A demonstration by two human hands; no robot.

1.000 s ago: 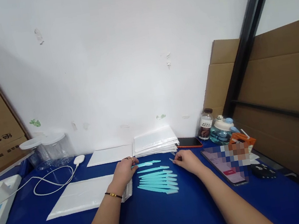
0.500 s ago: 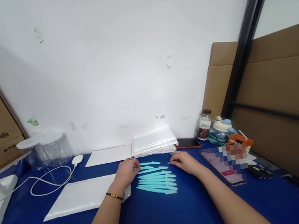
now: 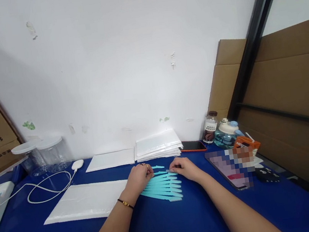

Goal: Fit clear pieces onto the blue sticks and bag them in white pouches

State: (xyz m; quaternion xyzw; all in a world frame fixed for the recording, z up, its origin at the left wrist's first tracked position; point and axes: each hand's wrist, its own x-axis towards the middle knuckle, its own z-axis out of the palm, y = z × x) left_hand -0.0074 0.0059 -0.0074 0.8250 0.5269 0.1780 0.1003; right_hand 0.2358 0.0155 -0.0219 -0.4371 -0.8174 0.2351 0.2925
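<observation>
My left hand is closed, pinching the handle of a thin turquoise eyebrow razor. Opposite it, my right hand has its fingertips together on a small clear cap at the razor's tip. Whether the cap is around the blade or only touching it, I cannot tell. Just in front lies a fanned row of several turquoise eyebrow razors, their ends pointing right and their left ends partly behind my left hand. One more razor lies behind the held one.
A white padded envelope lies left of my hands. Behind are another white envelope, a stack of white envelopes and an orange-edged phone. Bottles, a larger phone and an orange carton stand or lie right; clear jars and a cable sit left.
My right hand has moved left with the clear cap to the razor's tip. My left hand has shifted right, bringing the razor it holds over the back of the row.
</observation>
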